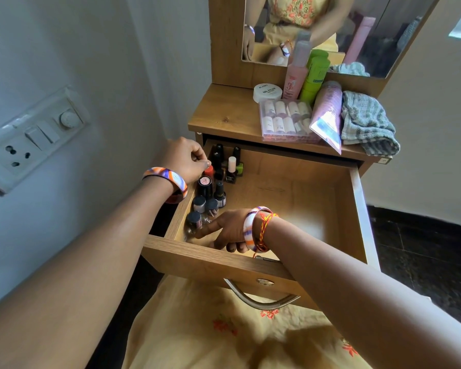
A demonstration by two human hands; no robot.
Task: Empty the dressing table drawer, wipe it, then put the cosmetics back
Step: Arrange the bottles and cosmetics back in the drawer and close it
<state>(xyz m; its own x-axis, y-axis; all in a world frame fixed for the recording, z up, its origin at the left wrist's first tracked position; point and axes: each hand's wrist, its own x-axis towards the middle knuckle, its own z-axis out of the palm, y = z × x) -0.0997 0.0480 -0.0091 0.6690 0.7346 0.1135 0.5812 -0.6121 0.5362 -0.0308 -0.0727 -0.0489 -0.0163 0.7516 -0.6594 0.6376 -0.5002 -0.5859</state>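
The wooden drawer (210,265) of the dressing table is pulled out. Several small nail polish bottles (218,179) stand in rows along its left wall; the rest of its floor is bare. My left hand (184,158) hovers over the back left corner, its curled fingers pinching the top of a red-capped bottle (209,171). My right hand (229,227) is inside the drawer near the front, with its straight index finger touching a small dark-capped glass bottle (194,222) in the front left corner.
On the table top stand a white jar (267,92), a pink bottle (296,75), a green bottle (313,78), a clear box of small tubes (285,121), a pink tube (328,113) and a folded grey cloth (365,126). A mirror (330,22) rises behind them. A switchboard (32,139) is on the left wall.
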